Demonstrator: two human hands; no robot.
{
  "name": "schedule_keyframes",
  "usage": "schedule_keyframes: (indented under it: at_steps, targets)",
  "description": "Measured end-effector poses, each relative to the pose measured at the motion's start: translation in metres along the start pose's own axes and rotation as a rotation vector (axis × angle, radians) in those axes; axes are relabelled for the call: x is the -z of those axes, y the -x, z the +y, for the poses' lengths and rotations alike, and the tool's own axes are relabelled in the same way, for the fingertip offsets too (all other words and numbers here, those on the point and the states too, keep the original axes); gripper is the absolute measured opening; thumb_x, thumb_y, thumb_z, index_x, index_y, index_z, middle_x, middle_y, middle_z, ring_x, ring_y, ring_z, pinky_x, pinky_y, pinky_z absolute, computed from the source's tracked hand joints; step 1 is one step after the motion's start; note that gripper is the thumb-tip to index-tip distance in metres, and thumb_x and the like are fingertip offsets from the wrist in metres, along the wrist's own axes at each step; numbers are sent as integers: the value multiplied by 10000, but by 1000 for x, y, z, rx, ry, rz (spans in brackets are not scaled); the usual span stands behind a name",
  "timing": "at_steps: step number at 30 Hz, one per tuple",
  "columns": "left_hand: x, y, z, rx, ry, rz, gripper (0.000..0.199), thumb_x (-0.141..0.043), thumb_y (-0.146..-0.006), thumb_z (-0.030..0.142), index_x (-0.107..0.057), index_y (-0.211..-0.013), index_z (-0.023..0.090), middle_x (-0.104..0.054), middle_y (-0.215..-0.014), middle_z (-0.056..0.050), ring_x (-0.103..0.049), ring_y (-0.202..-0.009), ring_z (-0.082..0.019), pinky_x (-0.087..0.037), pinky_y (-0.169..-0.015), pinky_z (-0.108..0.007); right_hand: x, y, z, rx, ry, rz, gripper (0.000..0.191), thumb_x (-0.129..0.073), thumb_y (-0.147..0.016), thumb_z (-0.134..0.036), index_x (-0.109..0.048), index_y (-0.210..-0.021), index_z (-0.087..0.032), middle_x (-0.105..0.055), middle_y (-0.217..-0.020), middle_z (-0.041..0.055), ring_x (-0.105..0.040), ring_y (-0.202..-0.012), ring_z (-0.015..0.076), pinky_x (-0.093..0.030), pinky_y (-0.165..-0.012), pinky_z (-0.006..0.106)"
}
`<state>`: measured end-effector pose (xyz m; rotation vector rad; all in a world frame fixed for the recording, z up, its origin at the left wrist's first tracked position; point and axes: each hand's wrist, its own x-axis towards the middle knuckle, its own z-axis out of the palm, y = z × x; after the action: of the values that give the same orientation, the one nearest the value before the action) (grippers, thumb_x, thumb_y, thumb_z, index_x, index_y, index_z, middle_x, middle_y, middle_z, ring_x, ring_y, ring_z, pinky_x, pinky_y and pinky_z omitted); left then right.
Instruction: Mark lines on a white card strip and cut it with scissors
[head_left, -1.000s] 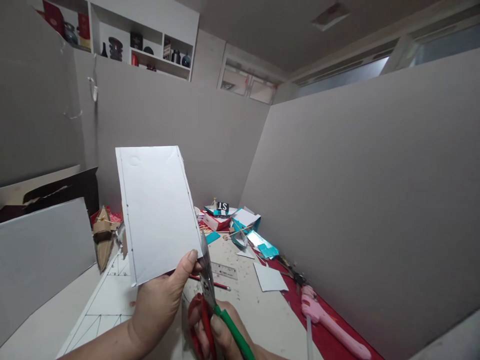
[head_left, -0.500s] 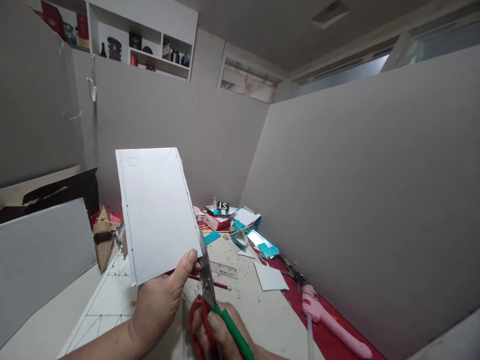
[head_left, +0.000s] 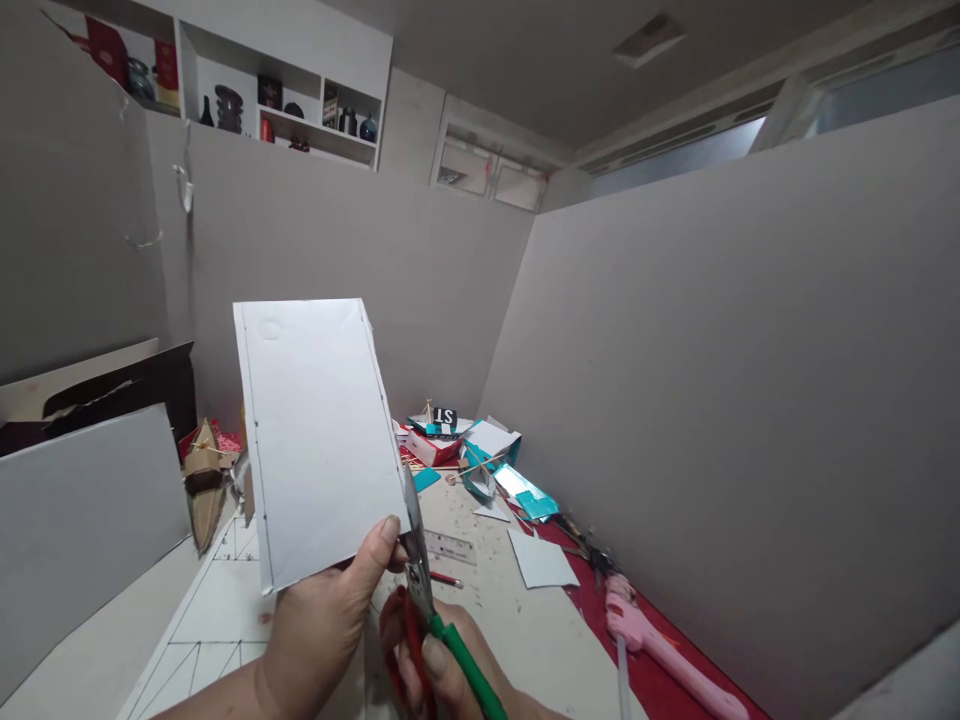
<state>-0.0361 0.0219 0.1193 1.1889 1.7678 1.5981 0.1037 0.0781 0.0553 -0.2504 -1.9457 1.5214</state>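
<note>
My left hand (head_left: 326, 620) pinches the lower right corner of a white cardboard piece (head_left: 319, 440), thumb on its front face. The board stands tilted, with pencil lines and small marks running along both long edges. In my right hand (head_left: 457, 660) is a pair of scissors (head_left: 418, 580) with one red and one green handle. Their blades point upward at the board's right edge, close to my left fingertips. Whether the blades have the edge between them I cannot tell.
A clear ruler (head_left: 448, 546) and a red pencil (head_left: 447, 579) lie behind the scissors. To the right are a white card scrap (head_left: 543, 558) and a pink glue gun (head_left: 652, 635). A cardboard boat (head_left: 205, 485) and a drawn sheet (head_left: 202, 620) are at left.
The board and both hands sit slightly lower and a little to the right in view. The scissors stay at the board's right edge; the whole view has shifted slightly.
</note>
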Motion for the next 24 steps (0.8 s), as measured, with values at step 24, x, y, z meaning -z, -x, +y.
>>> schedule_keyframes:
  at_steps: [24]
  targets:
    - [1, -2, 2, 42, -24, 2, 429, -540, -671, 689, -698, -553, 308, -754, -732, 3, -708, -878, -288, -459, -1002, -429, 1, -1, -6, 59, 29, 17, 417, -418, -946, -545, -556, -812, -176, -391, -470, -56, -371, -450, 111, -369, -501, 260]
